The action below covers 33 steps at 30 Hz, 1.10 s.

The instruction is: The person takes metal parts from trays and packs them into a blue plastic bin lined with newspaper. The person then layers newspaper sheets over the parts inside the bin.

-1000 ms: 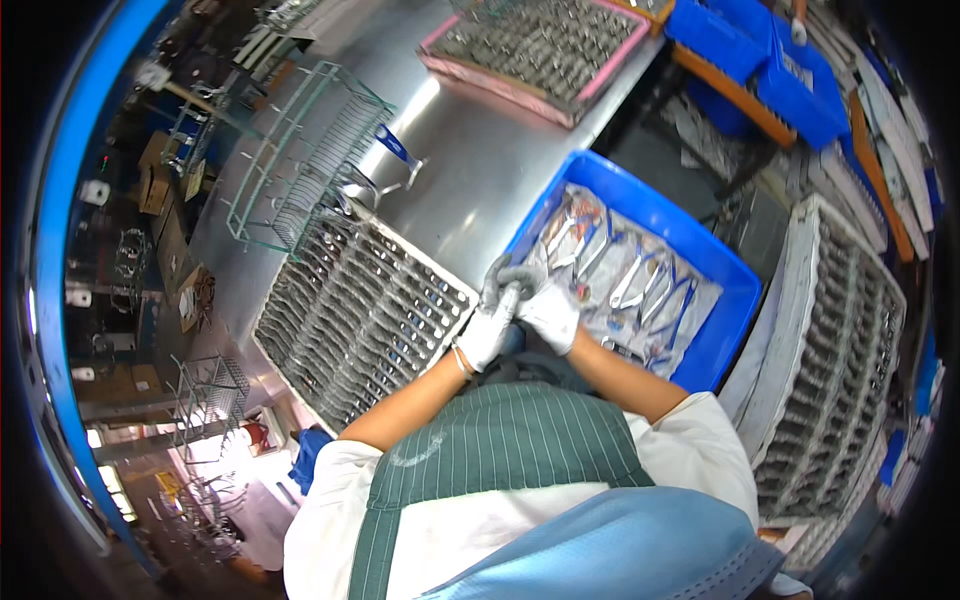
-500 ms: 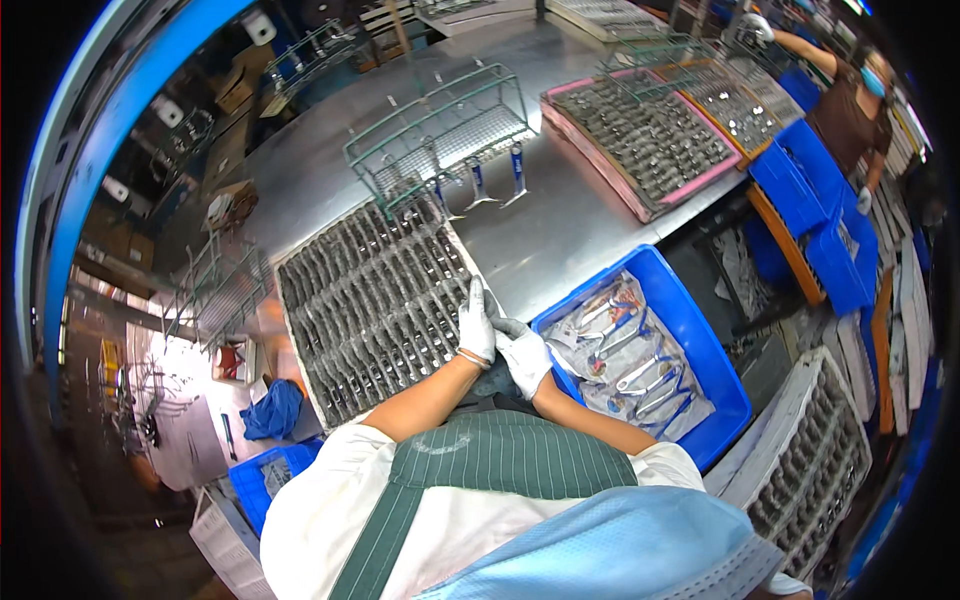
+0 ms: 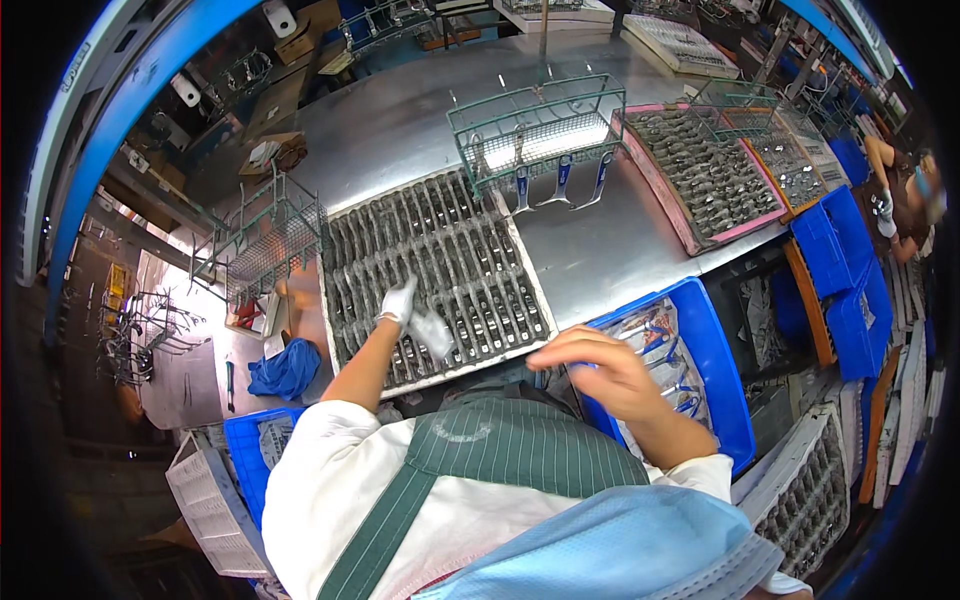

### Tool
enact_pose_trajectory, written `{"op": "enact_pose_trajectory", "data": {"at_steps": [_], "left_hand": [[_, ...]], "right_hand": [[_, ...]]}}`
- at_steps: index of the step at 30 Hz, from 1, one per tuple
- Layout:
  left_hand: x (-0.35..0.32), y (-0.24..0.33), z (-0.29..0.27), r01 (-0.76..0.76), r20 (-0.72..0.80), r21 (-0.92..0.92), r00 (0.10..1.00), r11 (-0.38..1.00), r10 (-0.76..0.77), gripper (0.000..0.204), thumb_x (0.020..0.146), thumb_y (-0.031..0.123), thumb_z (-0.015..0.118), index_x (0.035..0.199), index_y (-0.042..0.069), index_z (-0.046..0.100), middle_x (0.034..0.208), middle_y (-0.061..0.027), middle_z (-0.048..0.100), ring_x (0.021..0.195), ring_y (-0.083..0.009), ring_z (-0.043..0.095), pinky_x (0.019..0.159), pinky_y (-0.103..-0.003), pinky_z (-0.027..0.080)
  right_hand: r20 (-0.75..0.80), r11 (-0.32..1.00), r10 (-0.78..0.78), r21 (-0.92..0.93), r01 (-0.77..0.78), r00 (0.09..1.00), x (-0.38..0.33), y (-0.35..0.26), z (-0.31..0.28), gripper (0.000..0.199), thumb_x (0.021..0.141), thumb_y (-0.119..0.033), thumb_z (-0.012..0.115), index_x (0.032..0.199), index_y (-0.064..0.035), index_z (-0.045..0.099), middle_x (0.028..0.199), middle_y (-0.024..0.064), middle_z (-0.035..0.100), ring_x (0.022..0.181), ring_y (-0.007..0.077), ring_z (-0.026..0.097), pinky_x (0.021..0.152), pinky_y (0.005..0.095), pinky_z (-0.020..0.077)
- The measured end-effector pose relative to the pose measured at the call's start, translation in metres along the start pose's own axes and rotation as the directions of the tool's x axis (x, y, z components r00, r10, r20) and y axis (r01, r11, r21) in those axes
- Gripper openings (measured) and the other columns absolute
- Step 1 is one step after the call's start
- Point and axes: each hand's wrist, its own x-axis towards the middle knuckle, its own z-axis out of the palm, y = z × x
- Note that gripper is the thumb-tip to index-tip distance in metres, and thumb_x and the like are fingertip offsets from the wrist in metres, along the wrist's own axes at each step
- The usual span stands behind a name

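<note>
My left hand (image 3: 398, 302) is in a white glove, over the foam tray (image 3: 480, 363) full of rows of dark metal parts. A loose, blurred white glove (image 3: 431, 334) hangs from its fingers above the rows. My right hand (image 3: 612, 372) is bare, its fingers stretched out and empty, between the tray's near right corner and a blue bin (image 3: 738, 400). Metal tools with blue handles (image 3: 655, 345) lie in that bin on crumpled lining, partly hidden behind the right hand.
Beyond the tray stands a green wire rack (image 3: 535, 110) with blue-handled wrenches (image 3: 564, 180) hanging from it. A pink-edged tray (image 3: 690, 240) of metal parts sits on the right. To the left are another wire rack (image 3: 265, 255) and a blue cloth (image 3: 285, 368). A co-worker (image 3: 908, 200) is at far right.
The hands were together at the tray's near right corner, both gloved. The right glove has come off; the left hand has moved left with it, and the right hand has moved right, bare.
</note>
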Motion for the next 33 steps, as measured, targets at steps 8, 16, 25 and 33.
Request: {"op": "enact_pose_trajectory", "data": {"at_steps": [8, 16, 25, 33], "left_hand": [[-0.106, -0.039, -0.054, -0.462, 0.526, 0.85, 0.739, 0.251, -0.421, 0.075, 0.06, 0.058, 0.064, 0.12, 0.014, 0.053, 0.11, -0.0109, 0.06, 0.1, -0.027, 0.058, 0.085, -0.038, 0.045], [-0.099, -0.073, -0.042, -0.471, 0.458, 0.876, 0.748, 0.101, -0.479, 0.056, 0.066, 0.051, 0.065, 0.11, 0.018, 0.06, 0.111, -0.0048, 0.061, 0.1, -0.0237, 0.059, 0.08, -0.043, 0.049], [-0.11, -0.058, -0.042, -0.42, 0.409, 0.904, 0.794, 0.082, -0.45, 0.054, 0.064, 0.048, 0.068, 0.106, 0.015, 0.063, 0.107, -0.0081, 0.062, 0.098, -0.0246, 0.06, 0.079, -0.038, 0.049], [-0.097, -0.059, -0.038, -0.463, 0.453, 0.883, 0.791, 0.08, -0.412, 0.05, 0.065, 0.04, 0.07, 0.107, 0.016, 0.062, 0.108, -0.0073, 0.062, 0.099, -0.0252, 0.059, 0.079, -0.039, 0.049]], "right_hand": [[-0.06, 0.755, -0.571, 0.354, 0.552, 0.819, 0.056, -0.059, 0.009, 0.027, 0.082, -0.021, 0.062, 0.099, -0.0002, 0.062, 0.098, 0.0116, 0.061, 0.087, 0.0223, 0.055, 0.074, 0.0321, 0.0429], [0.308, 0.882, -0.435, 0.335, 0.331, 0.846, 0.057, -0.052, -0.002, 0.016, 0.079, -0.018, 0.065, 0.087, -0.0036, 0.063, 0.09, 0.0077, 0.06, 0.081, 0.024, 0.054, 0.069, 0.0327, 0.0428], [0.444, 0.901, -0.407, 0.341, 0.27, 0.798, 0.014, -0.042, -0.011, 0.036, 0.083, -0.029, 0.059, 0.098, 0.0038, 0.059, 0.099, 0.0149, 0.058, 0.091, 0.0317, 0.056, 0.076, 0.041, 0.0443], [-0.1, 0.66, -0.574, 0.531, 0.532, 0.813, 0.032, -0.087, 0.011, 0.067, 0.088, -0.053, 0.033, 0.116, 0.0063, 0.048, 0.115, 0.0218, 0.051, 0.107, 0.0336, 0.049, 0.091, 0.0419, 0.0383]]}}
